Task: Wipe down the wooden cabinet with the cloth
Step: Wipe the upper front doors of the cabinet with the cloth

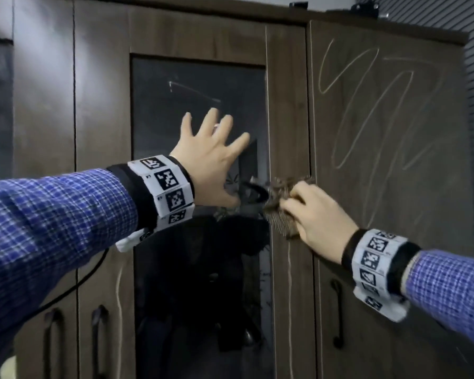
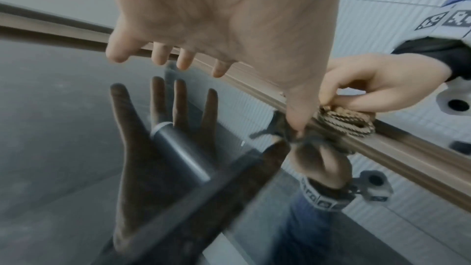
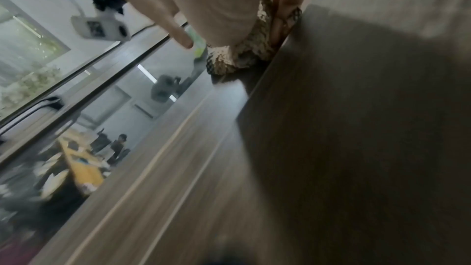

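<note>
Your left hand [image 1: 205, 162] is spread flat against the glass panel [image 1: 159, 105], bracing. Right hand [image 1: 320, 214] pinches the bunched cloth [image 1: 281, 203] on the cabinet [image 1: 288, 105] door seam. Press firmly; sweep toward the chalk scribbles [image 1: 378, 110] with overlapping strokes

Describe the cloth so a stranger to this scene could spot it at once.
Find the wooden cabinet and the wooden strip between its dark glass panel and the scribbled door. There the right hand grips a bunched cloth, the only brown-and-cream patterned fabric against plain wood.
</note>
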{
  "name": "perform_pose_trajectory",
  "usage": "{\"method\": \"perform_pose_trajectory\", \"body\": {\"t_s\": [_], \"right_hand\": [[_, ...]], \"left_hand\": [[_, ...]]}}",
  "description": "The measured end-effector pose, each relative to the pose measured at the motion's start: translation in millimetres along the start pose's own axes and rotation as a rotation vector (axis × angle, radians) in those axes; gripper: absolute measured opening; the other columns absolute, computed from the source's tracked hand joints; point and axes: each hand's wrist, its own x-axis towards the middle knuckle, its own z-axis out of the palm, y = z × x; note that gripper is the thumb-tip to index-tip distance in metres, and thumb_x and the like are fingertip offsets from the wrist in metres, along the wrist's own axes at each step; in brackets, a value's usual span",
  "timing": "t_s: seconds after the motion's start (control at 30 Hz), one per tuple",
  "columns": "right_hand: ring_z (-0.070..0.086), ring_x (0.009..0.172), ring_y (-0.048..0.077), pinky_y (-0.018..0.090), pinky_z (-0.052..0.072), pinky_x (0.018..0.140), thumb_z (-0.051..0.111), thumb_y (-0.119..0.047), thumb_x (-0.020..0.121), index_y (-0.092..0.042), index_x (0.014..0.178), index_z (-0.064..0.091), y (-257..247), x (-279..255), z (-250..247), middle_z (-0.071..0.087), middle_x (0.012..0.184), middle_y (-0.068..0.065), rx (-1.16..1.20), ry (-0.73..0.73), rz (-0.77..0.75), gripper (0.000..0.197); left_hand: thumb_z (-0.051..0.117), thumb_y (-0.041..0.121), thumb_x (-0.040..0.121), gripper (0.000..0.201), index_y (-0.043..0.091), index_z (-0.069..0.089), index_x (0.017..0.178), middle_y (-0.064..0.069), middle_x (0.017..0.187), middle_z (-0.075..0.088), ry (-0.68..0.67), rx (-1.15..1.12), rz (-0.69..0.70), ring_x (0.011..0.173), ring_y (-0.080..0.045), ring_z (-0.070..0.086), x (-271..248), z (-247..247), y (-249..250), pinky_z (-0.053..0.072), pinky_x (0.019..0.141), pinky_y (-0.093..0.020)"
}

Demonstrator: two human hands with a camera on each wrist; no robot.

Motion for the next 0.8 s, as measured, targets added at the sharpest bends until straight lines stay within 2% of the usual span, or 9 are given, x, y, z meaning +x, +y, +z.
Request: {"method": "perform_pose_trajectory", "body": {"t_s": [0.07,0.13,0.27,0.37,0.47,0.57,0.63,0.73,0.8], "right_hand": [[0.049,0.083,0.028,0.046,0.052,0.062,0.063,0.001,0.081,-0.007,0.104,0.064,-2,-13,0,0.050,0.101,0.011,-0.013,-0.066,-0.063,0.024],[0.050,0.083,0.030,0.047,0.052,0.065,0.061,-0.001,0.081,-0.006,0.102,0.064,3,6,-11,0.049,0.103,0.013,-0.045,-0.088,-0.100,0.022],[0.051,0.078,0.033,0.047,0.050,0.070,0.051,-0.005,0.087,-0.006,0.099,0.063,13,61,-28,0.047,0.102,0.015,0.030,0.123,0.115,0.017],[0.048,0.076,0.029,0.045,0.048,0.066,0.050,-0.001,0.087,-0.004,0.089,0.062,1,53,-15,0.046,0.097,0.012,0.041,0.199,0.164,0.012],[0.044,0.074,0.028,0.045,0.046,0.061,0.055,0.001,0.082,-0.003,0.081,0.056,-23,-10,9,0.044,0.093,0.013,0.055,0.071,0.085,0.004],[0.046,0.072,0.028,0.043,0.048,0.055,0.065,0.003,0.071,-0.007,0.079,0.055,-51,-93,33,0.048,0.094,0.013,0.024,-0.171,-0.052,0.017],[0.045,0.070,0.025,0.041,0.049,0.051,0.068,0.003,0.069,-0.011,0.077,0.053,-61,-120,40,0.046,0.093,0.008,0.046,-0.308,-0.069,0.022],[0.046,0.072,0.023,0.040,0.051,0.052,0.066,0.000,0.073,-0.010,0.079,0.055,-58,-95,29,0.044,0.095,0.006,0.056,-0.308,-0.076,0.015],[0.049,0.075,0.028,0.045,0.051,0.057,0.062,0.001,0.077,-0.005,0.086,0.061,-50,-52,15,0.048,0.099,0.012,0.081,-0.198,-0.051,0.011]], "left_hand": [[0.047,0.098,0.052,0.134,0.023,0.011,0.158,-0.019,0.159,0.013,-0.043,0.012,0.025,0.149,-0.044,0.008,-6,7,19,0.021,0.111,-0.073],[0.053,0.098,0.050,0.141,0.022,0.005,0.158,-0.023,0.161,0.005,-0.072,0.035,-0.001,0.149,-0.048,0.002,-7,13,31,0.020,0.110,-0.075],[0.063,0.094,0.050,0.143,0.021,0.003,0.158,-0.025,0.162,0.000,-0.088,0.029,-0.018,0.150,-0.050,-0.002,-5,15,35,0.017,0.110,-0.078],[0.066,0.092,0.050,0.142,0.021,0.006,0.157,-0.024,0.162,0.001,-0.079,0.007,-0.036,0.150,-0.049,-0.002,-8,17,35,0.015,0.112,-0.077],[0.067,0.089,0.052,0.139,0.020,0.009,0.158,-0.024,0.163,0.002,-0.072,-0.007,-0.046,0.151,-0.048,0.000,-12,17,35,0.015,0.114,-0.074],[0.067,0.086,0.056,0.134,0.020,0.010,0.158,-0.023,0.163,0.004,-0.057,-0.020,-0.032,0.151,-0.047,0.001,-17,16,33,0.015,0.115,-0.072],[0.064,0.087,0.059,0.130,0.020,0.012,0.158,-0.023,0.163,0.006,-0.055,-0.014,-0.014,0.151,-0.047,0.004,-21,15,30,0.015,0.116,-0.071],[0.053,0.084,0.070,0.109,0.019,0.027,0.154,-0.022,0.159,0.022,-0.018,-0.017,0.043,0.148,-0.044,0.018,-22,7,21,0.011,0.118,-0.070],[0.048,0.069,0.077,0.083,0.014,0.044,0.140,-0.019,0.147,0.040,0.049,-0.159,0.037,0.140,-0.040,0.033,-23,-5,7,0.013,0.120,-0.065]]}}
